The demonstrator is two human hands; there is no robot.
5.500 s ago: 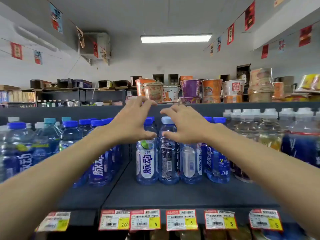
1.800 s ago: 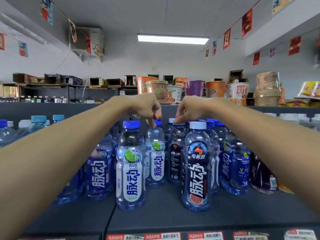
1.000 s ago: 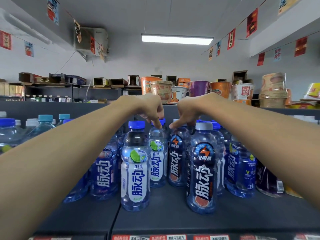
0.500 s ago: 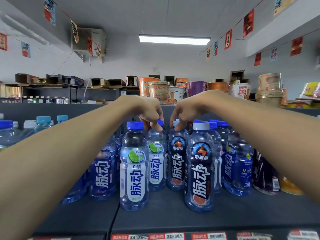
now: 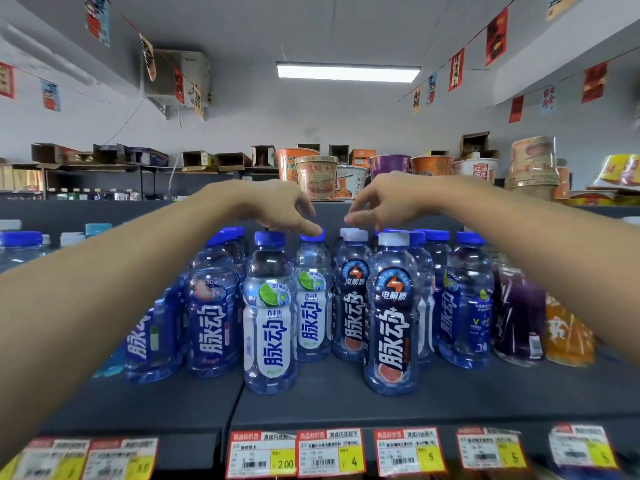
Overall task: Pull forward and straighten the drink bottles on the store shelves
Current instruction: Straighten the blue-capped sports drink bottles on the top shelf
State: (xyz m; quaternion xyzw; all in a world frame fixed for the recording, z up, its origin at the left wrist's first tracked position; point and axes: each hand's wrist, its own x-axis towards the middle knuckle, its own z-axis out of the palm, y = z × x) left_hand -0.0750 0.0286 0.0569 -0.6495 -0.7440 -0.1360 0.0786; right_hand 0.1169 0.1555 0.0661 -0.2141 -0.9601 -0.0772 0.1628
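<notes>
Blue-capped clear plastic drink bottles [image 5: 270, 317]: second row looks pulled up, and I seem to be letting go.
My left hand [image 5: 277, 211] rests one loose fingertip on the lime-label bottle [image 5: 311, 299] beneath; my right hand [image 5: 384, 206] hovers slack above the white-capped dark-label bottle [image 5: 351, 296]. Half a second ago both curled over these caps. Next, probably reach deeper.

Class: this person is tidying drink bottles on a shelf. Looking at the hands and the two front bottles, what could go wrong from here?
1. The left hand touches only the cap of the second lime bottle. Pulled from the top, it may tip into the front lime bottle.
2. The right hand hovers over the second dark bottle, which is packed tight among its neighbours. Dragging it could knock the front dark bottle toward the edge of the shelf.
</notes>
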